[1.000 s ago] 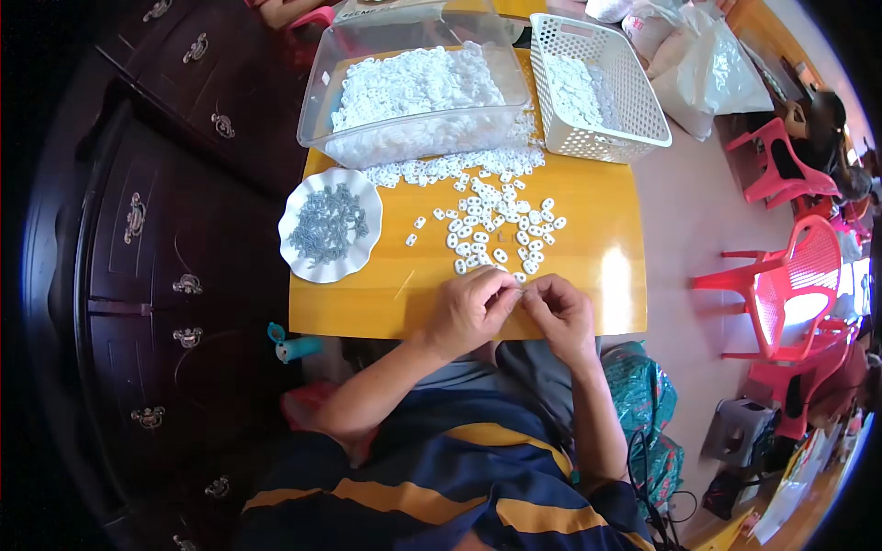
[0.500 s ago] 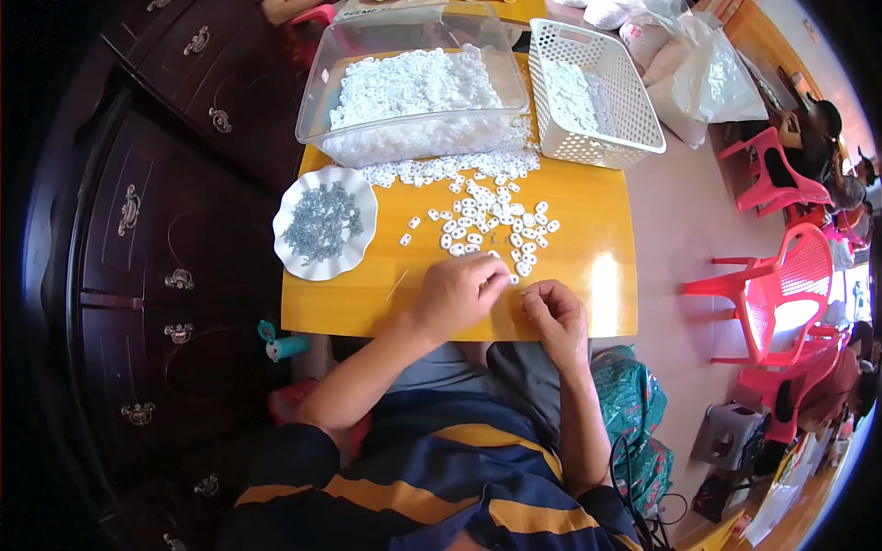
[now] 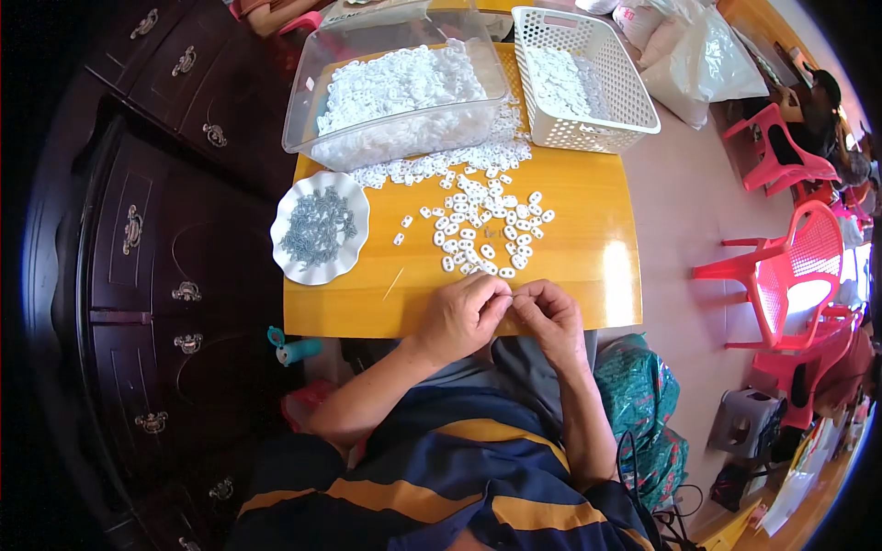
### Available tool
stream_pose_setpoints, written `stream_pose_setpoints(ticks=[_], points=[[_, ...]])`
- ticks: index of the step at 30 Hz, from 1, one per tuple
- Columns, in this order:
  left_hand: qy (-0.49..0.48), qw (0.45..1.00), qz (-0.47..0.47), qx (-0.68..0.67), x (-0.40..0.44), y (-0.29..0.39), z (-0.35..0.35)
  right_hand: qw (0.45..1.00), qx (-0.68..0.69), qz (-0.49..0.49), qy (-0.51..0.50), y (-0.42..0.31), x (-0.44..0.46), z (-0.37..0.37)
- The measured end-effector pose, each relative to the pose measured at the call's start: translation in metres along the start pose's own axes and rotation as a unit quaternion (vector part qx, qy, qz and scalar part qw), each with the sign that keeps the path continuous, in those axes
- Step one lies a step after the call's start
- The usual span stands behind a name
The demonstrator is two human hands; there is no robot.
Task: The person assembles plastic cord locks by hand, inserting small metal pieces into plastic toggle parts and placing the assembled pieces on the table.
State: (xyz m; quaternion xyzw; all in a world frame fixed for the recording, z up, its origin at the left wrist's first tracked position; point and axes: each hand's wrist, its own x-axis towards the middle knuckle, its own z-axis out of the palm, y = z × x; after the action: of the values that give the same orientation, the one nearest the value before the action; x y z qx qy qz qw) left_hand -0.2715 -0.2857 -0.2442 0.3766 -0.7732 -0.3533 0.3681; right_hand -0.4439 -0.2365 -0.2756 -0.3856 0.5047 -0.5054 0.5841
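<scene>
My left hand (image 3: 467, 315) and my right hand (image 3: 551, 317) meet at the table's front edge, fingertips pinched close together. Whatever lies between the fingertips is too small to make out. Just beyond them, small white two-holed pieces (image 3: 467, 234) are spread in a loose cluster on the yellow table (image 3: 588, 211). A thin pale stick (image 3: 393, 283) lies left of my left hand. Farther left, a white scalloped plate (image 3: 287, 262) holds many small grey pieces (image 3: 319, 225).
At the back stand a clear bin (image 3: 395, 124) heaped with white pieces and a white perforated basket (image 3: 588, 133). Dark drawers (image 3: 156, 230) line the left. Red chairs (image 3: 772, 275), a grey stool (image 3: 746, 422) and a seated person (image 3: 813, 115) are at right.
My left hand moved away from my right, reaching near the white pieces, then came back so the fingertips meet again. The whole view shifted slightly.
</scene>
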Motion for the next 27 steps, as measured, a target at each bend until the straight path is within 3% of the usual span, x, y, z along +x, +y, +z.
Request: stream_pose_setpoints(ticks=[4, 7, 9, 16, 18, 21, 23, 25, 27], points=[[-0.016, 1.0, 0.012, 0.0, 0.003, 0.001, 0.004, 1.0, 0.011, 0.009, 0.0, -0.01, -0.003, -0.004], [-0.019, 1.0, 0.017, 0.0, 0.004, 0.005, 0.008, 0.998, -0.061, -0.016, 0.014, -0.013, -0.004, -0.008], [-0.035, 0.999, -0.031, -0.019, 0.003, 0.009, 0.011, 0.993, -0.106, -0.05, 0.03, -0.02, -0.008, -0.008], [-0.048, 0.996, -0.036, -0.063, -0.001, 0.009, 0.021, 0.992, -0.116, -0.043, 0.026, -0.021, -0.015, -0.012], [-0.034, 0.996, -0.053, -0.057, -0.001, 0.012, 0.02, 0.999, 0.041, 0.003, 0.016, -0.018, -0.012, -0.007], [-0.017, 0.999, -0.034, -0.025, -0.001, 0.012, 0.017, 0.988, 0.128, 0.09, 0.002, -0.021, -0.006, -0.004], [0.008, 1.0, -0.023, 0.016, -0.001, 0.005, 0.013, 0.975, 0.204, 0.083, 0.01, -0.016, 0.003, -0.009], [0.027, 0.998, 0.003, 0.062, 0.001, -0.004, 0.006, 0.98, 0.185, 0.055, 0.038, -0.015, 0.013, -0.01], [0.026, 0.994, 0.022, 0.105, 0.008, -0.008, -0.001, 0.994, 0.004, -0.058, 0.089, -0.013, 0.024, -0.008]])
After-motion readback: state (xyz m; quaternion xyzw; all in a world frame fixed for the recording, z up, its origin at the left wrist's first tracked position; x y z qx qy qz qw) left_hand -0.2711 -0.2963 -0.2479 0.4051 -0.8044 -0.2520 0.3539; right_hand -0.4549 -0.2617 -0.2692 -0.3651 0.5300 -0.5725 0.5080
